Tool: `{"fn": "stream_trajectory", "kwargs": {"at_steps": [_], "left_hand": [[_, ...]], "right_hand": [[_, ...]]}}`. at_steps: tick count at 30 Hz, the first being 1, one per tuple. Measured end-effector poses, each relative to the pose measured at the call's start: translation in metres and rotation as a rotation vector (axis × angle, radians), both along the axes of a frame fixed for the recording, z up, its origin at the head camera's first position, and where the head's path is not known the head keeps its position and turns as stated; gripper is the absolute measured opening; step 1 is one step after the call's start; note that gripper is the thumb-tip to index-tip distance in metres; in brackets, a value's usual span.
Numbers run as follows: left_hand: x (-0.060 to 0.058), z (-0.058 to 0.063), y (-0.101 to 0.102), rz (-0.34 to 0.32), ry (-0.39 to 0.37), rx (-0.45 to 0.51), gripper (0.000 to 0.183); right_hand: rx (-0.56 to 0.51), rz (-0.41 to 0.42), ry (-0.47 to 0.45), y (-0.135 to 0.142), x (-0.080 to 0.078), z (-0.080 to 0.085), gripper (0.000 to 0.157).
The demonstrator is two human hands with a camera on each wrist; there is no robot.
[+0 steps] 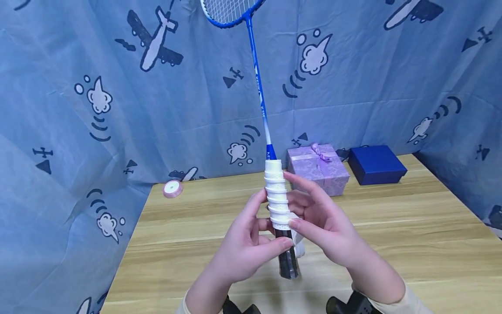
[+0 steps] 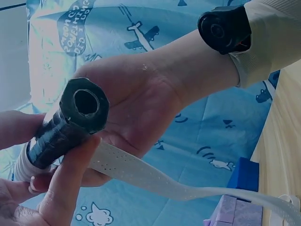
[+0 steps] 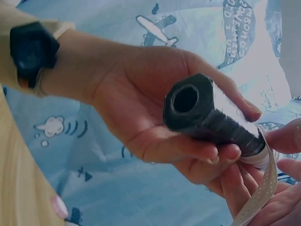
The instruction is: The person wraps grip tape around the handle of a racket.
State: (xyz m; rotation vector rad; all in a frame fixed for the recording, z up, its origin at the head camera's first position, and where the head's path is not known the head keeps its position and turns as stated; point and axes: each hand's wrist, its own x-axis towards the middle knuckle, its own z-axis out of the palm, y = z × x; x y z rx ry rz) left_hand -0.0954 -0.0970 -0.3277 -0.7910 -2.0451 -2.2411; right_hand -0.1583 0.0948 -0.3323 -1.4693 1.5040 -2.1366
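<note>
A blue-and-white badminton racket (image 1: 259,87) is held upright above the table, its strings at the top. White grip tape (image 1: 277,196) spirals round the upper handle in ridged turns. Below it the black handle (image 1: 288,261) is bare, its hollow octagonal end facing the camera in both wrist views. My left hand (image 1: 247,244) holds the handle from the left, thumb across the black part. From the right, my right hand (image 1: 329,222) pinches the tape at the lowest turn, index finger along the wrap. A loose perforated strip (image 2: 141,174) trails from the handle; some fingers behind it are hidden.
A wooden table (image 1: 188,261) lies below. A pink ribbon roll (image 1: 172,188) is at its back left. Behind the hands stand a purple gift box (image 1: 317,170) with a bow and a dark blue box (image 1: 377,165). A blue airplane-print curtain (image 1: 176,109) hangs behind.
</note>
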Motion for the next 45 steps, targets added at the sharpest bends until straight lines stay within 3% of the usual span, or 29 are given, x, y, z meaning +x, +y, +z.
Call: {"fn": "stream_trajectory", "kwargs": {"at_steps": [7,13,18,22,25,28,34,36,41,45], "left_hand": [[-0.001,-0.003,0.0,-0.016,0.038,0.04,0.085],[-0.003,-0.006,-0.001,-0.024,0.085,0.046,0.085],[-0.008,-0.008,-0.003,-0.128,0.104,0.118,0.085],[-0.013,-0.011,-0.006,-0.25,0.1,0.183,0.083],[-0.014,-0.012,-0.007,-0.294,0.105,0.199,0.081],[-0.014,-0.011,-0.007,-0.255,0.107,0.163,0.083],[-0.007,-0.005,-0.001,0.05,0.077,-0.069,0.083],[-0.006,-0.004,0.002,0.119,0.044,-0.129,0.081],[-0.004,-0.002,0.004,0.171,-0.004,-0.197,0.08],[-0.004,-0.003,0.001,0.127,-0.001,-0.163,0.08]], "right_hand": [[-0.025,0.141,-0.131,-0.002,-0.001,0.0,0.071],[0.02,0.126,-0.202,-0.003,0.002,0.0,0.068],[0.007,0.127,-0.177,-0.005,0.002,0.0,0.068],[-0.025,0.178,-0.164,-0.005,0.001,0.001,0.07],[-0.038,0.209,-0.161,-0.005,0.001,0.001,0.072],[-0.036,0.188,-0.138,-0.005,0.0,0.001,0.073],[-0.013,0.039,-0.084,-0.004,0.001,-0.001,0.074],[0.018,-0.033,-0.07,-0.004,0.002,-0.001,0.074],[0.03,-0.089,-0.033,-0.007,0.003,-0.004,0.076],[0.003,-0.038,-0.025,-0.007,0.0,-0.005,0.073]]}}
